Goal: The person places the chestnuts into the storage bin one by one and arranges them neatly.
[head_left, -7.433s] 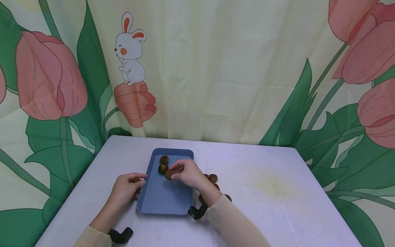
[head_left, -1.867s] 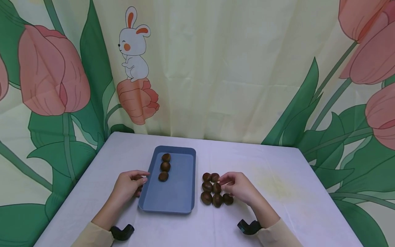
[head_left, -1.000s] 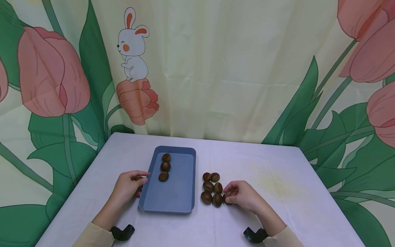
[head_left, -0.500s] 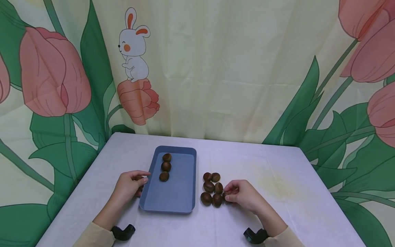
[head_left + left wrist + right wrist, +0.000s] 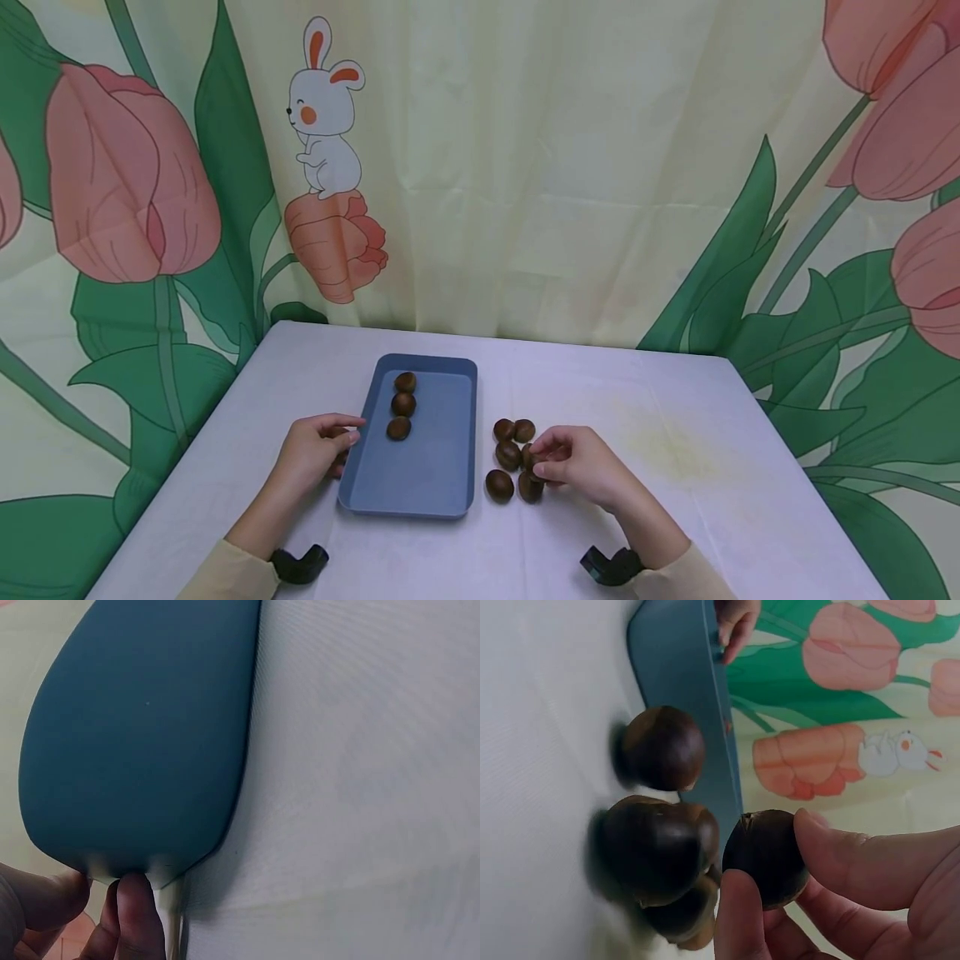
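Note:
In the right wrist view, a glossy brown chestnut (image 5: 761, 855) is pinched between the thumb and fingers of my right hand (image 5: 581, 467), raised just above the other chestnuts. Several loose chestnuts (image 5: 500, 486) sit in a group on the cloth to the right of a blue-grey rectangular tray (image 5: 427, 492). Inside that tray, three chestnuts (image 5: 403, 405) form a column toward the upper left. My left hand (image 5: 311, 450) rests its thumb and fingertips against the tray's left side, and the left wrist view has them touching the outer wall (image 5: 135, 787).
A white cloth (image 5: 660, 467) covers the table, with a faint yellowish stain right of the loose chestnuts. Behind the table hangs a curtain (image 5: 525, 183) printed with tulips and a rabbit. Each wrist wears a black camera mount (image 5: 300, 565).
My right hand has picked up the chestnut from the group's near right corner and moved slightly up and left with it. My left hand stays at the tray; the third tray chestnut was placed earlier.

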A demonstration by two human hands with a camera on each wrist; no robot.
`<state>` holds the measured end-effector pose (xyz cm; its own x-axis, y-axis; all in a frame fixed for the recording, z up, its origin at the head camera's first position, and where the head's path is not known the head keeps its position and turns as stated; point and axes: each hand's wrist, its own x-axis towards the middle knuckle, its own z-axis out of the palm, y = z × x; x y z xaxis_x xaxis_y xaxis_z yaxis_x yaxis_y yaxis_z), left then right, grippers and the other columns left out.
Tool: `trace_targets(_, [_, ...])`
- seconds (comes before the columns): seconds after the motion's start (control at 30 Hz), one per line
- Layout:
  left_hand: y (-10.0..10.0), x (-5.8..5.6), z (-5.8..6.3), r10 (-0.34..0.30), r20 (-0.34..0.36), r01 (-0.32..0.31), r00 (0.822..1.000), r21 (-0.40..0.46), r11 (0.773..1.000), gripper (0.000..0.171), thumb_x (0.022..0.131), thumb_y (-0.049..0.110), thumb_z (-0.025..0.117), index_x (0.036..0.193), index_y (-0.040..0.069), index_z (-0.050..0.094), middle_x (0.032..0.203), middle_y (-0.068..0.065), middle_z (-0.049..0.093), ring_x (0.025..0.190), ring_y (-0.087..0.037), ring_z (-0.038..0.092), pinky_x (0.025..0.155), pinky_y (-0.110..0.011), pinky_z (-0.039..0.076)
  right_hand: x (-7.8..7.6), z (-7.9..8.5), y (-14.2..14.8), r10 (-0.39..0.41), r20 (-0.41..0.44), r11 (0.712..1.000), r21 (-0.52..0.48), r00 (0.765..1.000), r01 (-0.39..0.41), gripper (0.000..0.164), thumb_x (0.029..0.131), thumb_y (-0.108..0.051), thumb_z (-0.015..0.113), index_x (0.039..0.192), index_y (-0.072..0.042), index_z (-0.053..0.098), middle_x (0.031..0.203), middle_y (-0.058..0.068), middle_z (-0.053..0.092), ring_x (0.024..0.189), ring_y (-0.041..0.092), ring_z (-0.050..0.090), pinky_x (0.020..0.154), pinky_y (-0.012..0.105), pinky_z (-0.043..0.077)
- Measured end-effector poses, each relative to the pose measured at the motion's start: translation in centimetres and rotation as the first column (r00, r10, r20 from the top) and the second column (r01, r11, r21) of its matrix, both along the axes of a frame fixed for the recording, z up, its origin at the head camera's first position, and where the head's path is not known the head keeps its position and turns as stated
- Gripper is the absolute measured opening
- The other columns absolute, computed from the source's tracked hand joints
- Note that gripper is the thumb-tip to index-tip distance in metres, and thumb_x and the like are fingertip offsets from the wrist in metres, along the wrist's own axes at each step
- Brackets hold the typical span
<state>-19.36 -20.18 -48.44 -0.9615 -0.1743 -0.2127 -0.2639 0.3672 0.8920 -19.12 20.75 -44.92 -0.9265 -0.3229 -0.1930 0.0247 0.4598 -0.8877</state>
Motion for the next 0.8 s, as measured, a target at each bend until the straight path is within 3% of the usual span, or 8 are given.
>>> trace_targets(0.33, [0.2, 0.0, 0.2, 0.008, 0.008, -0.008, 1.000, -0.007, 1.000, 0.026, 0.101, 0.005, 0.072, 0.126, 0.005, 0.079, 0.107, -0.018, 0.074, 0.074, -0.020, 0.066, 0.058, -0.031, 0.060, -0.6, 1.0, -2.4, 0.032, -0.003, 0.998, -0.047, 0.999, -0.033, 0.020, 0.092, -0.001, 0.080, 0.111, 0.000, 0.074, 0.099, 0.010, 0.073, 0.085, 0.018, 0.069, 0.077, 0.036, 0.066])
trace_targets(0.53, [0.2, 0.0, 0.1, 0.012, 0.012, -0.012, 1.000, -0.004, 1.000, 0.026, 0.101, 0.005, 0.072, 0.126, 0.005, 0.079, 0.107, -0.018, 0.074, 0.074, -0.020, 0.066, 0.058, -0.031, 0.060, -1.3, 1.1, -3.6, 0.065, -0.003, 0.993, -0.095, 0.998, -0.065, 0.021, 0.093, -0.002, 0.080, 0.113, 0.004, 0.074, 0.098, 0.011, 0.074, 0.085, 0.020, 0.072, 0.080, 0.044, 0.068])
trace_targets(0.8, [0.0, -0.1, -0.2, -0.004, -0.005, 0.004, 1.000, 0.008, 1.000, 0.026, 0.101, 0.005, 0.073, 0.126, 0.004, 0.078, 0.105, -0.017, 0.074, 0.074, -0.020, 0.065, 0.059, -0.031, 0.060, -1.9, 1.0, -5.2, 0.089, 0.000, 0.988, -0.129, 0.996, -0.088, 0.023, 0.092, -0.003, 0.080, 0.114, 0.003, 0.074, 0.100, 0.013, 0.077, 0.084, 0.016, 0.073, 0.079, 0.042, 0.068])
